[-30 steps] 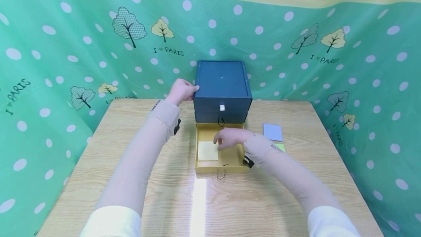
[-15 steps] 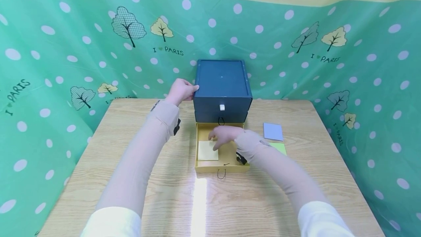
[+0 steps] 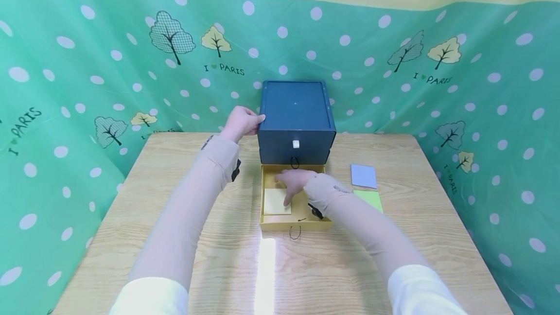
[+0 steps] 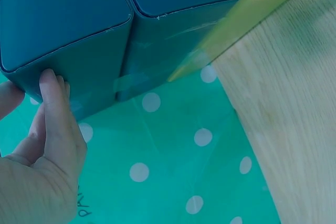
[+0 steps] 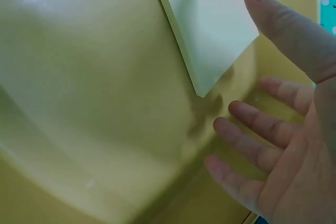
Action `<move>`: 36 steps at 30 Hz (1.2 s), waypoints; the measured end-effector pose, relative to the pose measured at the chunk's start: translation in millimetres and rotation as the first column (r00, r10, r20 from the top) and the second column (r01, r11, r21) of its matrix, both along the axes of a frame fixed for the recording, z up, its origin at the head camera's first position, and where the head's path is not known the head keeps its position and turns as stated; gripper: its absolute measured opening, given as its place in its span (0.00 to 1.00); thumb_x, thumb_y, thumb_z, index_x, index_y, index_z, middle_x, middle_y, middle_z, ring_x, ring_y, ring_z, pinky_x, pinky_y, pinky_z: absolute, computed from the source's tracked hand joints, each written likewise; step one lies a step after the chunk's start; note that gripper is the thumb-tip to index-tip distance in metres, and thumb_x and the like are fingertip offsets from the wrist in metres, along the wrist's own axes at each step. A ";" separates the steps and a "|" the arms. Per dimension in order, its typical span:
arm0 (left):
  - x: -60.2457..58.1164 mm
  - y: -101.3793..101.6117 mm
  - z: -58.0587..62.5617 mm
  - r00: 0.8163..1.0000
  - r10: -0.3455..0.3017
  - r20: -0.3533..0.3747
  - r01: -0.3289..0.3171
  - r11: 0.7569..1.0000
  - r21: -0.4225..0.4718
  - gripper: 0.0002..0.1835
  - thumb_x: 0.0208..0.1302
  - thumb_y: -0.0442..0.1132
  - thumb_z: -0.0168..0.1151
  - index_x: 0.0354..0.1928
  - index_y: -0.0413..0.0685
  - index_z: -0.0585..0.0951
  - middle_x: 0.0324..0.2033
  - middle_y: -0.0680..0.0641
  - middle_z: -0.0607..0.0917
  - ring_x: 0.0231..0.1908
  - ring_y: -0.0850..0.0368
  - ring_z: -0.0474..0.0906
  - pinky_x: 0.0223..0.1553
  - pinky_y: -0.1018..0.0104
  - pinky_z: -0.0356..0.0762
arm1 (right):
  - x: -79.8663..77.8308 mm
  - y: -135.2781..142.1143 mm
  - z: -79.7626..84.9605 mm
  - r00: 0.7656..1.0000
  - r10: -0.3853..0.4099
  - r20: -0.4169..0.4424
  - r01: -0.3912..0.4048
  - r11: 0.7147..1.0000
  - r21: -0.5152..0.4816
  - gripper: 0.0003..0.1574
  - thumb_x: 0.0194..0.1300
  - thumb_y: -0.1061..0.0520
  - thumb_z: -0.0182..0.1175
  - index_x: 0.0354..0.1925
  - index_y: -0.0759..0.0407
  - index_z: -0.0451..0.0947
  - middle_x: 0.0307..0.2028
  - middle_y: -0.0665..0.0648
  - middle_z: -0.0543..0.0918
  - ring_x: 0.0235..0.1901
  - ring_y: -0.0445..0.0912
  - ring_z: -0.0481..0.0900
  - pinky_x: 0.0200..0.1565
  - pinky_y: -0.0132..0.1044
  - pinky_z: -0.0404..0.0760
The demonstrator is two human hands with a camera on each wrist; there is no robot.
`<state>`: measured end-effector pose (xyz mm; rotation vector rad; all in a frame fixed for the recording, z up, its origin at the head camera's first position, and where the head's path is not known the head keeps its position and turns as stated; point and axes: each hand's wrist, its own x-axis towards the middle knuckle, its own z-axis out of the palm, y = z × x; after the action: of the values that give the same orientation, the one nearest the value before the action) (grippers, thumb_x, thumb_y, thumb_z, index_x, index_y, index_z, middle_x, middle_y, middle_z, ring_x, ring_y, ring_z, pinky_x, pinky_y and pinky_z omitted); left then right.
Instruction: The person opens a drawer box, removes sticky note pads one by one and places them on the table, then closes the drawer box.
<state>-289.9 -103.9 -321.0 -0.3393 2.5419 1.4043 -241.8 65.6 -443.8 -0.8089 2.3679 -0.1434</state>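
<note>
A dark blue drawer box (image 3: 295,106) with a white pull stands at the back of the table. Its lower yellow drawer (image 3: 306,210) is pulled out toward me. My left hand (image 3: 241,121) rests at the box's upper left edge; the left wrist view shows its straight fingers (image 4: 52,98) against the side. Inside the drawer, on the left, lies a square pale yellow sticky note pad (image 3: 276,201). My right hand (image 3: 296,181) is over the drawer with fingers spread, its thumb (image 5: 283,24) overlapping the pad's edge in the right wrist view. Nothing is held in it.
To the right of the drawer, a blue note pad (image 3: 363,176) and a green note pad (image 3: 369,200) lie on the wooden table (image 3: 218,256); my right forearm partly covers the green one. A polka-dot curtain (image 3: 372,72) hangs behind and at both sides.
My right hand has moved left and spread its fingers over the yellow note pad. More of the green pad shows now. My left hand stays at the box.
</note>
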 end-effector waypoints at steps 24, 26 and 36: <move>1.5 -0.7 -0.6 1.000 0.007 -0.013 -0.007 1.000 0.021 0.17 0.66 0.45 0.59 0.45 0.37 0.80 0.41 0.45 0.79 0.39 0.56 0.78 0.45 0.64 0.84 | 3.5 -11.3 -22.0 0.986 0.117 -0.119 -0.065 0.927 0.370 0.83 0.33 0.26 0.73 0.74 0.56 0.41 0.74 0.57 0.44 0.73 0.55 0.46 0.71 0.44 0.58; 1.9 -0.8 -0.8 1.000 0.009 -0.015 -0.008 1.000 0.023 0.16 0.66 0.45 0.59 0.45 0.37 0.80 0.41 0.45 0.79 0.39 0.56 0.79 0.45 0.64 0.84 | 4.5 -12.3 -21.8 0.987 0.111 -0.114 -0.060 0.923 0.379 0.83 0.33 0.26 0.73 0.74 0.55 0.40 0.74 0.57 0.43 0.73 0.55 0.45 0.72 0.45 0.57; 1.7 0.7 -1.4 1.000 0.011 -0.010 -0.011 1.000 0.022 0.17 0.66 0.45 0.59 0.47 0.37 0.80 0.42 0.45 0.79 0.40 0.55 0.79 0.45 0.64 0.84 | 4.4 -12.9 -30.2 0.977 0.160 -0.143 -0.084 0.900 0.428 0.84 0.30 0.26 0.73 0.74 0.54 0.40 0.74 0.57 0.42 0.73 0.55 0.44 0.72 0.45 0.55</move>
<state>-288.2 -103.2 -322.4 -0.3437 2.5350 1.4401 -237.4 52.8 -474.0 -0.7768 2.3727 0.4962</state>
